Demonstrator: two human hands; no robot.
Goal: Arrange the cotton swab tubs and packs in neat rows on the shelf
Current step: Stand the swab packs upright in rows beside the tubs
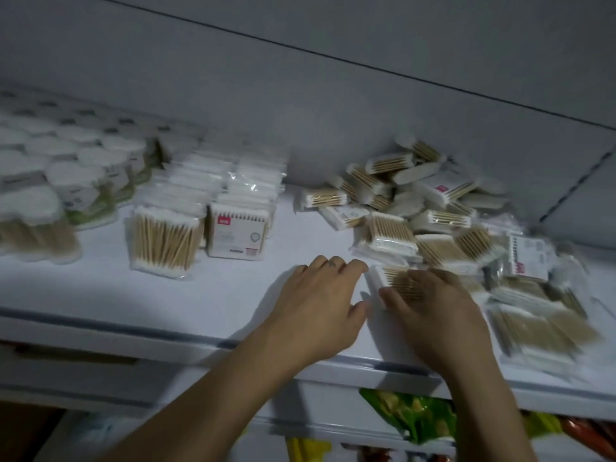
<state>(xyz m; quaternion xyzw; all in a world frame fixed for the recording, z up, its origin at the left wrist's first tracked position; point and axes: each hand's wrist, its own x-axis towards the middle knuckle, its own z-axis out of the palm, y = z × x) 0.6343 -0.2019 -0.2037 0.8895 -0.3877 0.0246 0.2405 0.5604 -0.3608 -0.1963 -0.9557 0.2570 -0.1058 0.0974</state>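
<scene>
Small dark finger mark (332,262), left hand (313,305)

— What sits lowest in view?
— A crumpled green printed bag (413,418) with yellow patches, right of centre. Left of it is a yellow packet (306,450), cut off by the bottom edge.
— And in the right corner?
— Orange-red packets (586,435), too blurred to read.
— Higher up?
— A pale grey back panel (333,111), crossed by a dark slanting seam (300,50). A slotted upright (580,181) stands far right.

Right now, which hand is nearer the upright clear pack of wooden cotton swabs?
Left. The left hand rests right of that pack; the right hand is farther right, at the loose pile.
</scene>
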